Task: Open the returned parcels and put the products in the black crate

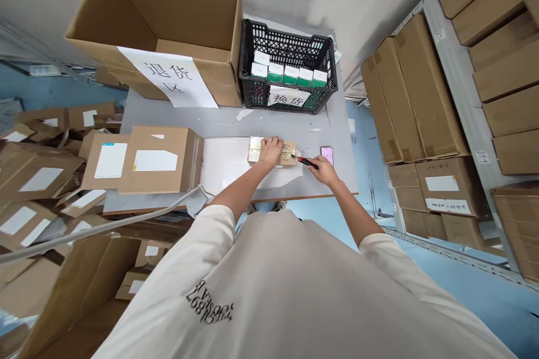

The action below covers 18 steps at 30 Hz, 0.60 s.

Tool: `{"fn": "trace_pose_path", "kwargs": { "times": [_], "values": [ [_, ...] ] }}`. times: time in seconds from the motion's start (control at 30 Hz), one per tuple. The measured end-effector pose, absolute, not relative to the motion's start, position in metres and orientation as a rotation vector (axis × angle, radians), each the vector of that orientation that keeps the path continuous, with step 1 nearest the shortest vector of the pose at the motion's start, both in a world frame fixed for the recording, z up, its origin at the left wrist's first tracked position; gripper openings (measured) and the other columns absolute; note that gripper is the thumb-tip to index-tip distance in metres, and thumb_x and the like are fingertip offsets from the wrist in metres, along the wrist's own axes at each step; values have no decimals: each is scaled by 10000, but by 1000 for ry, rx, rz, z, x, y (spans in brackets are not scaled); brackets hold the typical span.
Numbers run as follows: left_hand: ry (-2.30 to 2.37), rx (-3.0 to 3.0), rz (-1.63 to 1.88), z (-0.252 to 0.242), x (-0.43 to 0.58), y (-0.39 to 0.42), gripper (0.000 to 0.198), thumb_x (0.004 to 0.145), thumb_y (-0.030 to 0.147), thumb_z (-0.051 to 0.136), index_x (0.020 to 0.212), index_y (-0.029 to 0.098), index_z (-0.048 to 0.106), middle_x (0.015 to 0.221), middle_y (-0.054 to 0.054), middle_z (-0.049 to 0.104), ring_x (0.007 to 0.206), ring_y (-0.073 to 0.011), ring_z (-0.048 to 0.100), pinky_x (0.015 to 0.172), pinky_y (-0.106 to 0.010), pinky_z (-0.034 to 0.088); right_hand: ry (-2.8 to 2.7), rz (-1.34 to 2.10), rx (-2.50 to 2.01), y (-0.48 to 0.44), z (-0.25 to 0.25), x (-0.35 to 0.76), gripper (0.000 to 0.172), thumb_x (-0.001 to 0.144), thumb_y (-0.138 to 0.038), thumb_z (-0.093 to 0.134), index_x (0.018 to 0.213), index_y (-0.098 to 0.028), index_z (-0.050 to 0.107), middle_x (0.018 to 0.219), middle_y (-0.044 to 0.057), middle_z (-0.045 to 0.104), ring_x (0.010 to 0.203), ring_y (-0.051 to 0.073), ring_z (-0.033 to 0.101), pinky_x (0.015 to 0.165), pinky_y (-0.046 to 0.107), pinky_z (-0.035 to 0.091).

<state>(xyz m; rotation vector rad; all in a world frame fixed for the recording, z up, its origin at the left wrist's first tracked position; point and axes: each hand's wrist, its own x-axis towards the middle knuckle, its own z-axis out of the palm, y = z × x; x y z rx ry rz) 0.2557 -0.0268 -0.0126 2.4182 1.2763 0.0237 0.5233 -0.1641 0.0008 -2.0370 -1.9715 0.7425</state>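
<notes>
A small flat cardboard parcel (pixel 286 155) lies on the grey table (pixel 227 122) in front of me. My left hand (pixel 270 151) rests on top of it, fingers curled and pressing it down. My right hand (pixel 323 169) is closed round a red-handled cutter (pixel 306 162), whose tip touches the parcel's right end. A phone with a pink screen (pixel 327 153) lies just beyond my right hand.
Two larger cardboard boxes (pixel 160 167) sit at the table's left. A big open carton with a paper sign (pixel 168 39) and a black crate of green-and-white boxes (pixel 290 70) stand at the back. Piled parcels (pixel 37 179) fill the left; shelves of cartons (pixel 458 95) line the right.
</notes>
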Motion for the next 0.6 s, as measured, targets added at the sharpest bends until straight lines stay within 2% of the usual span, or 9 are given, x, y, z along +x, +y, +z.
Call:
{"fn": "trace_pose_path", "kwargs": {
  "times": [0.13,0.3,0.6],
  "values": [
    [1198,2490,116,-19,251,-33,652,1059,99,342,1666,51,574,1663,-329,569,1539,-439,507,1304,-636,317,-1959,769,-2028,-164,0,526,471,1078,-350,686,1529,-292,809,1202,134,759,1175,353,706,1077,476,596],
    [1188,2481,158,-27,248,-35,671,1088,121,276,1695,42,551,1706,-324,560,1574,-433,507,1312,-635,327,-1910,727,-2009,-169,-7,521,471,1114,-417,651,1550,-303,788,1226,132,752,1207,352,695,1079,480,607],
    [1173,2461,108,-22,243,-33,671,1098,180,317,1734,91,512,1732,-309,546,1583,-436,489,1311,-659,310,-1780,761,-1968,-168,-29,510,520,1132,-509,585,1566,-294,774,1223,138,735,1227,360,684,1141,540,597]
  ]
}}
